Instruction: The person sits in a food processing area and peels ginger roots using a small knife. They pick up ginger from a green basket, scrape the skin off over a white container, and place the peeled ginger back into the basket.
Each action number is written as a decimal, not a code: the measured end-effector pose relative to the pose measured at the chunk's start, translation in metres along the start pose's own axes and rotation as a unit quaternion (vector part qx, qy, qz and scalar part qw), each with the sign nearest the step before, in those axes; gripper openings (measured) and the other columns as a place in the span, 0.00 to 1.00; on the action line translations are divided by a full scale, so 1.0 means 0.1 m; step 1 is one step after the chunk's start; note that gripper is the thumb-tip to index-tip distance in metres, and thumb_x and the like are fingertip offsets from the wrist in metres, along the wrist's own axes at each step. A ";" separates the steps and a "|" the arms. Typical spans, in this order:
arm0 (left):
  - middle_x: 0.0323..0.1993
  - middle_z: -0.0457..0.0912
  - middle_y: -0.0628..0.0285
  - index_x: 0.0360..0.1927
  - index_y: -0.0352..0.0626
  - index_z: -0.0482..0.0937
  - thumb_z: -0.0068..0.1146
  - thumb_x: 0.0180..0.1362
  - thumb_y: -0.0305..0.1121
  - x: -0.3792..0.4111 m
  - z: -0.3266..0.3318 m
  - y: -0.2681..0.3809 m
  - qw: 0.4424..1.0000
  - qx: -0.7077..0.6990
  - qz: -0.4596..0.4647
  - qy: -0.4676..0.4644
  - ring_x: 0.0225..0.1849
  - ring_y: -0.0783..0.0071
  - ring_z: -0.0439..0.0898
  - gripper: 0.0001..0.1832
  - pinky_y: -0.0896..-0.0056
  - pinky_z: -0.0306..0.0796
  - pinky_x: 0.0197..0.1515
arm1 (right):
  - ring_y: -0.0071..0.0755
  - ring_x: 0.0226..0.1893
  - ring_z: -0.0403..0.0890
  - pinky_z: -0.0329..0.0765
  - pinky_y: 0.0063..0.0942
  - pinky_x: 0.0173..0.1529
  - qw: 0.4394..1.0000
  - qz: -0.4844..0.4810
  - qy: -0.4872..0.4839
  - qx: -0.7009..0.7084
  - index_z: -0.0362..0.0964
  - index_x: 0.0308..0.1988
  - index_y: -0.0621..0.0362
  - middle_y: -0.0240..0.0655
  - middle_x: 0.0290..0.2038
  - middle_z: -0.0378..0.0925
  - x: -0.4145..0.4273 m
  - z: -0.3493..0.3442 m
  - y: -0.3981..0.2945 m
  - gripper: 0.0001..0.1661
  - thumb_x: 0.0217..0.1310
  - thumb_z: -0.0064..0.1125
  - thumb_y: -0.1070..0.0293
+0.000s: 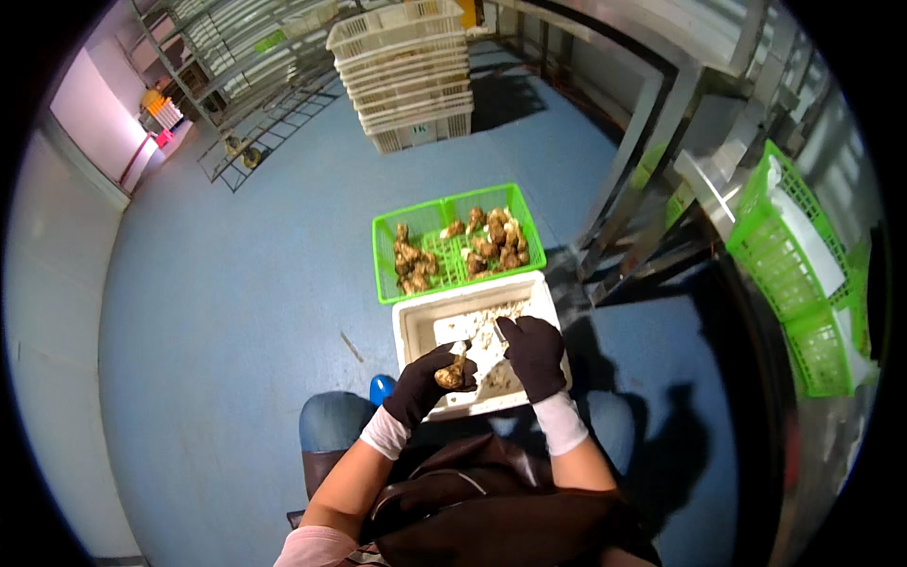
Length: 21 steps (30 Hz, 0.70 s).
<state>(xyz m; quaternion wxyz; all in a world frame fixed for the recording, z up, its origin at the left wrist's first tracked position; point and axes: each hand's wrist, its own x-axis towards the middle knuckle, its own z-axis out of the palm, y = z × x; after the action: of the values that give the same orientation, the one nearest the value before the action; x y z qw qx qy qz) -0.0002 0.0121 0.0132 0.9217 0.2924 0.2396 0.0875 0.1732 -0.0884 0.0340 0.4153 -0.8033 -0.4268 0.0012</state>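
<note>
My left hand (424, 381), in a black glove with a white cuff, grips a mushroom (451, 375) with a brown cap and a pale stem end. My right hand (535, 354), gloved the same way, is closed around a small blade-like tool (500, 332), mostly hidden by the fingers. Both hands are over a white foam box (414, 317). Pale trimmings (487, 333) and dark crumbs are scattered across its bottom. Just beyond the box sits a green plastic basket (453, 205), with several brown mushrooms (502, 237) lying in two groups inside it.
A stack of white plastic crates (407, 85) stands on the blue floor (234, 298) ahead. To the right are a metal-framed table (638, 170) and green baskets (786, 276) with white lining. A wheeled rack (248, 120) is at the back left. Something blue (381, 388) lies beside my left knee.
</note>
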 end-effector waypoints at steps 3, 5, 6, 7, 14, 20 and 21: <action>0.42 0.78 0.55 0.55 0.42 0.67 0.46 0.60 0.41 0.38 -0.04 0.25 0.998 0.012 0.006 0.062 0.42 0.64 0.78 0.22 0.61 0.72 0.46 | 0.31 0.13 0.71 0.66 0.30 0.21 0.914 0.274 -0.022 0.299 0.68 0.17 0.62 0.38 0.12 0.68 0.12 -0.27 -0.09 0.18 0.53 0.58 0.63; 0.43 0.77 0.57 0.49 0.44 0.70 0.47 0.61 0.41 0.81 0.02 0.46 0.993 0.032 -0.009 0.111 0.41 0.65 0.78 0.16 0.65 0.74 0.42 | 0.26 0.14 0.73 0.67 0.28 0.22 0.910 0.246 0.013 0.335 0.69 0.18 0.64 0.38 0.12 0.67 0.13 -0.31 -0.03 0.18 0.53 0.58 0.63; 0.41 0.77 0.58 0.44 0.44 0.71 0.49 0.60 0.40 1.09 -0.17 0.50 0.992 0.032 0.019 0.117 0.39 0.64 0.78 0.13 0.65 0.75 0.41 | 0.26 0.14 0.73 0.67 0.27 0.21 0.898 0.276 0.001 0.343 0.70 0.19 0.65 0.37 0.13 0.67 0.18 -0.32 -0.10 0.18 0.53 0.58 0.63; 0.38 0.77 0.59 0.42 0.44 0.71 0.51 0.59 0.38 1.32 -0.13 0.54 0.991 0.031 0.046 0.124 0.40 0.64 0.77 0.12 0.63 0.75 0.41 | 0.25 0.14 0.73 0.67 0.27 0.21 0.886 0.311 -0.004 0.344 0.70 0.19 0.65 0.37 0.13 0.68 0.19 -0.34 -0.08 0.17 0.53 0.58 0.63; 0.50 0.73 0.47 0.54 0.38 0.69 0.52 0.55 0.45 2.31 -0.20 0.68 0.850 0.480 0.177 0.124 0.46 0.53 0.74 0.26 0.62 0.68 0.47 | 0.21 0.14 0.70 0.65 0.20 0.21 0.906 0.263 0.102 0.317 0.75 0.26 0.63 0.29 0.16 0.70 0.09 -0.21 0.33 0.11 0.55 0.58 0.67; 0.59 0.66 0.50 0.43 0.50 0.78 0.63 0.40 0.47 2.00 -1.00 1.19 0.351 0.877 0.231 0.233 0.61 0.45 0.60 0.25 0.46 0.51 0.62 | 0.23 0.21 0.72 0.67 0.21 0.28 0.905 0.299 0.064 0.296 0.73 0.31 0.62 0.31 0.23 0.71 0.04 -0.22 0.38 0.08 0.54 0.58 0.68; 0.59 0.65 0.51 0.41 0.52 0.80 0.64 0.39 0.47 1.96 -1.18 1.24 0.288 0.901 0.231 0.230 0.62 0.42 0.58 0.23 0.43 0.49 0.63 | 0.25 0.24 0.72 0.68 0.22 0.31 0.908 0.297 0.039 0.292 0.72 0.33 0.62 0.32 0.26 0.72 0.03 -0.21 0.37 0.09 0.54 0.56 0.68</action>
<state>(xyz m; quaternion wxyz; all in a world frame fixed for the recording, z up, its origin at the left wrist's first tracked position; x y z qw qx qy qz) 0.1090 0.2307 -0.0755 -0.0732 0.9493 0.2925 0.0891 0.2082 -0.1108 0.0241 0.6280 -0.7352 -0.1331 0.2179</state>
